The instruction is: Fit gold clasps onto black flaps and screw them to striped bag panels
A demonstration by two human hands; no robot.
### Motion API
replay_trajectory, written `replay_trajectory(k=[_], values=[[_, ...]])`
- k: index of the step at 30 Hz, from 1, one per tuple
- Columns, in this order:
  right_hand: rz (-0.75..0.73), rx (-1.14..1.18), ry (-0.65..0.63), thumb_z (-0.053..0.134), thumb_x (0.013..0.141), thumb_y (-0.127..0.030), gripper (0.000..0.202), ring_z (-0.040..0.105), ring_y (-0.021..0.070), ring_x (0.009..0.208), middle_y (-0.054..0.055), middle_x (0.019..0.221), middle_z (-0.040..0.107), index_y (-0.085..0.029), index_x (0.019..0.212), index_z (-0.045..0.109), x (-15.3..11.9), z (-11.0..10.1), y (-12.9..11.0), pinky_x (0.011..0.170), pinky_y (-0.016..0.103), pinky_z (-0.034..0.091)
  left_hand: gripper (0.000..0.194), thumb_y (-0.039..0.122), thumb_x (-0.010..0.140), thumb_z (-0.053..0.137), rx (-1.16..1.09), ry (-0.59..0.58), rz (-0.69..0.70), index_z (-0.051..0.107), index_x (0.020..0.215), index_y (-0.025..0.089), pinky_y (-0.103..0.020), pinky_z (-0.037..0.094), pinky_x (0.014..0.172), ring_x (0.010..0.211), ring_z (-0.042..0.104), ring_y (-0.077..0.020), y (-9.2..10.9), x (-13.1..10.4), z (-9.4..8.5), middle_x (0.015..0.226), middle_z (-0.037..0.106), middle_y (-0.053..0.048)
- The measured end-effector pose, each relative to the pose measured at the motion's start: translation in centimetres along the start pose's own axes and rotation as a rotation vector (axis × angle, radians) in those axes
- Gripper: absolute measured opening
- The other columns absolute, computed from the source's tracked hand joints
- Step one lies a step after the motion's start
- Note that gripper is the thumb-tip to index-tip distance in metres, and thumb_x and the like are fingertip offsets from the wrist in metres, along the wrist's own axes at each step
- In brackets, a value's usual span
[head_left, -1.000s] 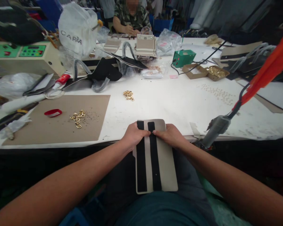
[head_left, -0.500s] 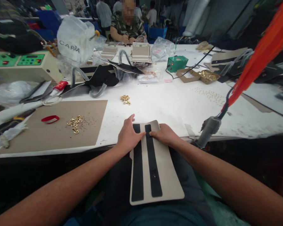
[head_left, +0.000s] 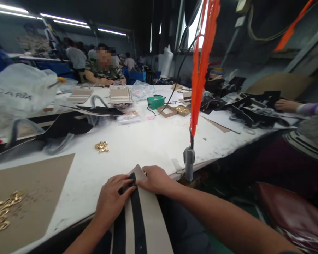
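Note:
A beige panel with two black strips [head_left: 153, 220] lies over my lap, its far end raised against the table's front edge. My left hand [head_left: 113, 195] grips the panel's far left side, thumb and fingers at the end of a black strip. On the far right corner my right hand [head_left: 156, 180] is closed, thumb on top and fingers behind it. Both thumbs are close together near the strip's end. Whether a small part sits between them is hidden. A small pile of gold metal pieces [head_left: 102, 147] rests on the white table beyond my hands.
On the left, gold rings [head_left: 6, 208] lie on a brown board [head_left: 58, 183]. A grey tool [head_left: 189, 164] hangs from an orange cord at the table edge. Farther back are a green box [head_left: 155, 102] and black bag parts [head_left: 66, 128]. A co-worker's hand [head_left: 287, 105] is at right.
The view has swung right and up, bringing a second co-worker's arm into sight. My hands still hold the panel; its far end now bends up, and my left fingers have come down onto it.

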State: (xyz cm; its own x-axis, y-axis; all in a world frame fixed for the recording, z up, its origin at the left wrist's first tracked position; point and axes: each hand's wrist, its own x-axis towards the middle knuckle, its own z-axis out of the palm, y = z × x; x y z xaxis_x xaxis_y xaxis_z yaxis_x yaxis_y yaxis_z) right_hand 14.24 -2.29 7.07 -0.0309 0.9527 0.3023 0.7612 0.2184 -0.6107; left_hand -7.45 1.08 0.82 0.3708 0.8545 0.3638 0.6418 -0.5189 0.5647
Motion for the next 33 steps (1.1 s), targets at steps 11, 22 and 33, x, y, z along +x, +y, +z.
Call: replay_trajectory(k=[11, 22, 33], values=[[0.547, 0.219, 0.278, 0.061, 0.097, -0.045, 0.033, 0.072, 0.0182, 0.066, 0.004, 0.073, 0.070, -0.013, 0.102, 0.071, -3.2, -15.2, 13.7, 0.061, 0.026, 0.055, 0.031, 0.063, 0.081, 0.074, 0.072, -0.005, 0.026, 0.086, 0.091, 0.036, -0.048, 0.060, 0.101, 0.111, 0.073, -0.0327, -2.3, 0.5, 0.4, 0.112, 0.082, 0.000], [0.699, -0.186, 0.257, 0.065, 0.086, -0.020, 0.032, 0.064, 0.0143, 0.062, 0.000, 0.072, 0.072, -0.017, 0.116, 0.078, 8.3, -17.7, 32.3, 0.070, 0.025, 0.050, 0.037, 0.071, 0.085, 0.069, 0.156, 0.073, 0.188, 0.085, 0.093, 0.038, -0.040, 0.067, 0.087, 0.101, 0.077, -0.0275, -3.1, 0.6, 0.4, 0.109, 0.083, 0.002], [0.695, -0.202, 0.065, 0.072, 0.076, -0.020, 0.007, 0.061, 0.0123, 0.048, -0.001, 0.058, 0.068, -0.017, 0.078, 0.078, 8.1, -18.8, 33.1, 0.052, 0.021, 0.045, 0.033, 0.067, 0.085, 0.073, 0.106, 0.029, 0.154, 0.084, 0.095, 0.038, -0.041, 0.064, 0.090, 0.103, 0.076, -0.0282, -3.1, 0.7, 0.6, 0.108, 0.083, 0.001]])
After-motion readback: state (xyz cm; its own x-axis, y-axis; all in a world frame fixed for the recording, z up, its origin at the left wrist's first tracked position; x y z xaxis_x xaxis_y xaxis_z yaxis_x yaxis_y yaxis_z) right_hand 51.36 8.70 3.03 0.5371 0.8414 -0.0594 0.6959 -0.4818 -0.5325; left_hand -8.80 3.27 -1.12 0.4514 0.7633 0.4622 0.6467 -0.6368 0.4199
